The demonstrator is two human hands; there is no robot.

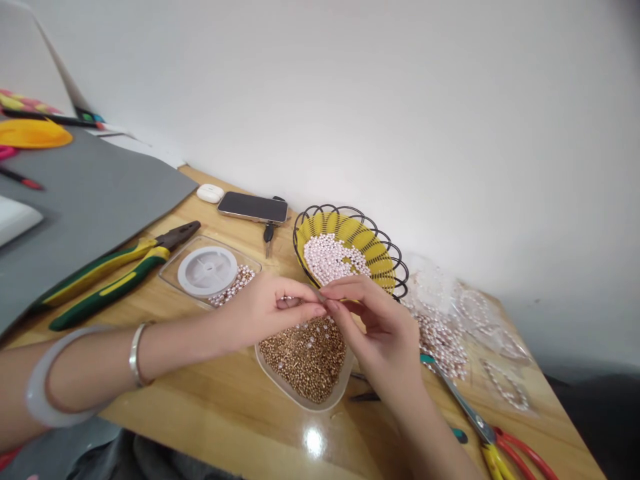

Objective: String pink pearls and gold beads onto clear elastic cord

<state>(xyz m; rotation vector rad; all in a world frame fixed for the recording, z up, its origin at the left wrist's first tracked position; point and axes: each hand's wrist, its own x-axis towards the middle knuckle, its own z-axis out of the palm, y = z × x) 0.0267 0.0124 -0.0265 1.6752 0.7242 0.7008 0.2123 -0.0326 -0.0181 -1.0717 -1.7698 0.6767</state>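
My left hand [280, 308] and my right hand [375, 320] meet at the fingertips, each in a pinch of thumb and forefinger. Whatever lies between the fingers is too small to make out. Below them stands a white tray [327, 404] of small gold beads [305, 363], with a few pale beads on top. Just behind the hands, a yellow basket [383, 257] with a black looped rim holds pinkish-white pearl beads [330, 259]. Left of my left hand, a clear box [167, 270] contains a white spool [207, 270] and more pearl beads [240, 283].
Green-and-yellow pliers [113, 273] lie at left, near a grey mat [110, 180]. A phone [253, 207], a key [269, 237] and a white earbud case [210, 193] sit by the wall. At right are loose beads [443, 340], bagged bead strings [475, 310] and red-and-yellow-handled scissors [483, 427].
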